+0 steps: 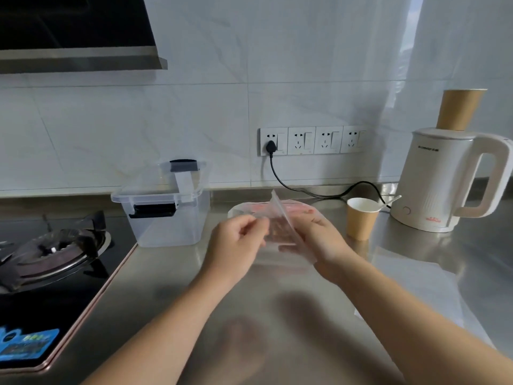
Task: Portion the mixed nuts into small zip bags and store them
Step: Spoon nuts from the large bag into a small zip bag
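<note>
Clear zip bag [280, 226], blurred, brownish contents inside; left hand [236, 243] and right hand [319, 240] pinch it.

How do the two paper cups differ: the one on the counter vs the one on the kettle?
The cup on the counter stands upright, mouth up, showing its white inside; the cup on the kettle is upside down, wide rim at the top of the kettle. The counter cup has a clear spoon leaning in it; the kettle cup holds nothing visible. The kettle cup looks taller, perhaps a stack. Both are brown paper.

White kettle [433, 184], gas hob [52, 251]
</note>
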